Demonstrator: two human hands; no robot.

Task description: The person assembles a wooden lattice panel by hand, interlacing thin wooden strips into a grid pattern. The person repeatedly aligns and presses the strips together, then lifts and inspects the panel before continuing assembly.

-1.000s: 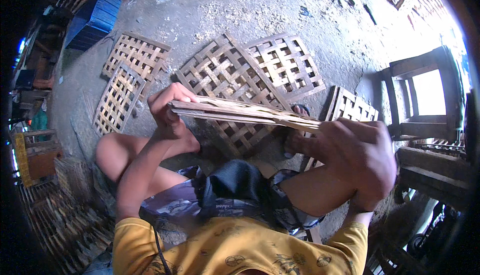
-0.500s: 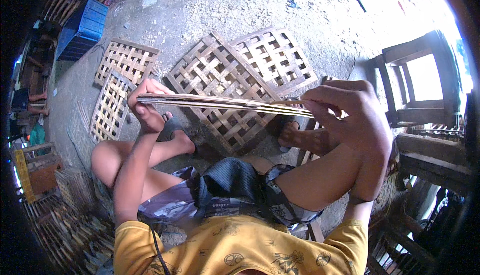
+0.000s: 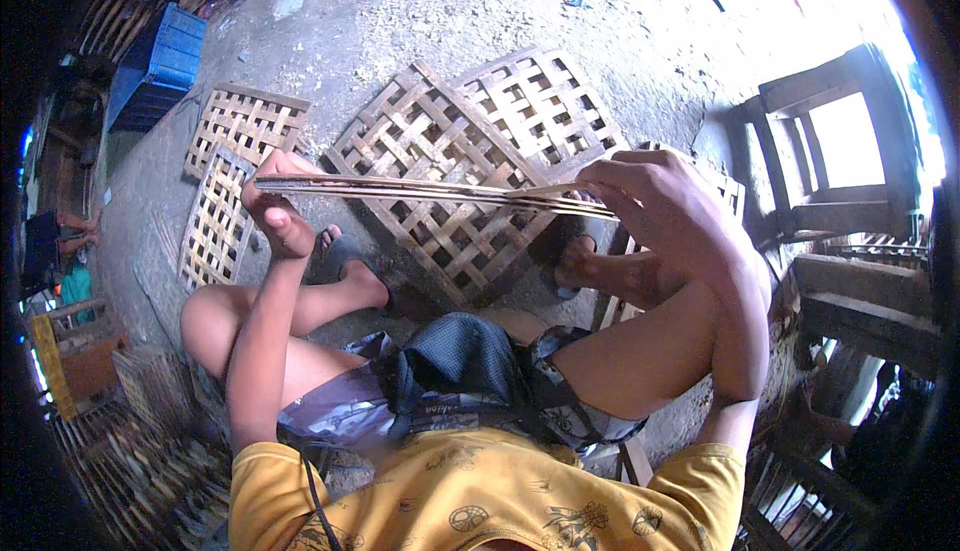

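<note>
A long, narrow set of thin wooden slats (image 3: 400,188) spans the space between my hands, seen edge-on. Whether they are loose strips or one woven panel, I cannot tell. My left hand (image 3: 280,206) holds their left end, the thumb below and the fingers behind. At the right end my right hand (image 3: 670,196) grips them with bent fingers, its fingertips partly hidden. One lighter slat (image 3: 555,190) slants away from the others near the right fingers. Beneath lies a large woven wooden lattice panel (image 3: 440,156) on the floor, overlapping another lattice panel (image 3: 545,101).
More lattice panels (image 3: 245,121) lie at the left. A blue plastic crate (image 3: 165,61) stands at the far left, and a wooden frame stand (image 3: 775,166) at the right. Many slats (image 3: 130,451) are piled at lower left. Another person's arm (image 3: 75,221) shows at the left edge.
Both hands and the slats have shifted slightly left and up. My left thumb stands a little further below the slats. My right hand has turned slightly.
</note>
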